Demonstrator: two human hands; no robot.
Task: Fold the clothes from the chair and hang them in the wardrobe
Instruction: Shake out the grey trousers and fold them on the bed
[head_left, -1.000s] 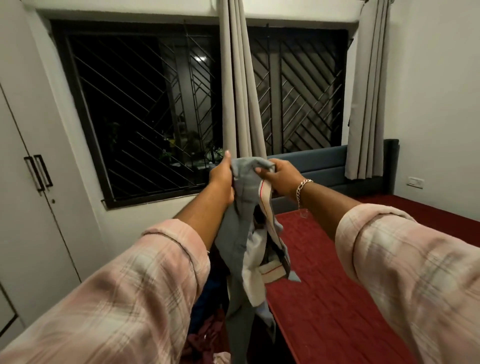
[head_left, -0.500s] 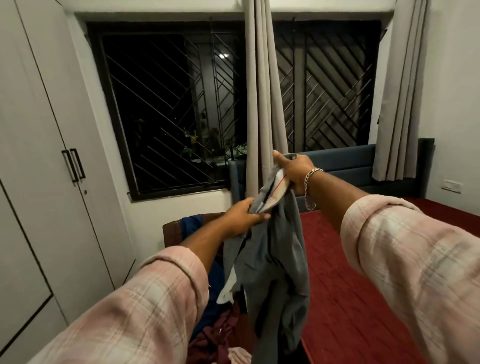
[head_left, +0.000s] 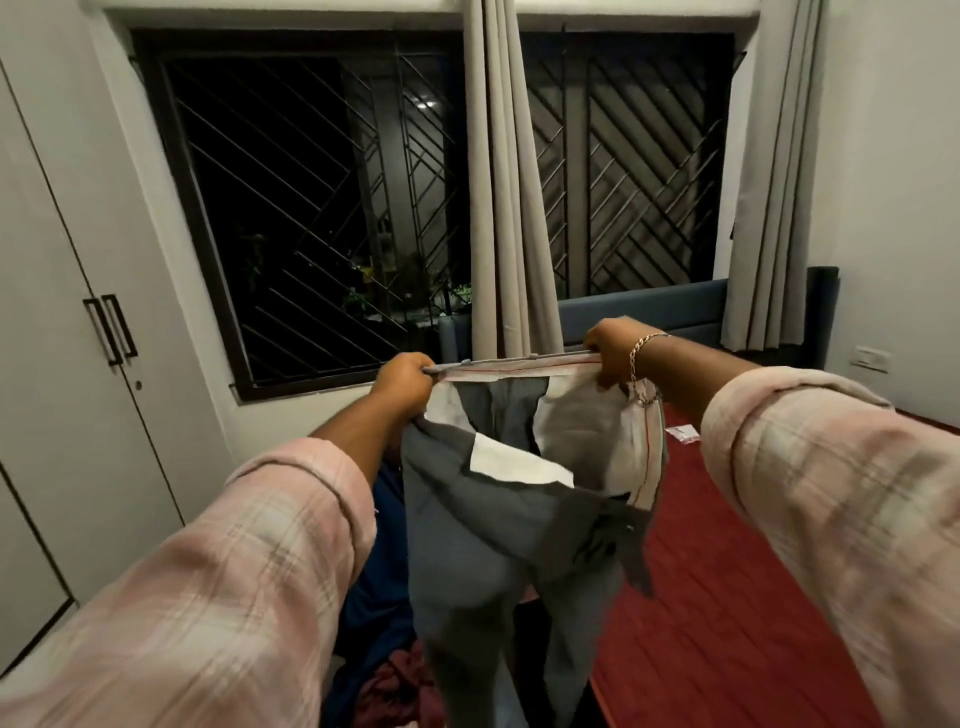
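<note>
Two hands, left (head_left: 402, 382) and right (head_left: 612, 353), fists tight on one grey trousers (head_left: 483, 525) waistband, stretched between them.

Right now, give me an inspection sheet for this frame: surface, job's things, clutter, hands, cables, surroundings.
Surface: red bed cover.
Job's things: grey trousers held up by the waistband, legs hanging; blue and maroon clothes heaped below.
Clutter: small packet on the bed.
Hands: left hand and right hand grip opposite waistband ends, stretched taut.
Cables: nothing seen.
Surroundings: closed wardrobe, barred window, curtains.
</note>
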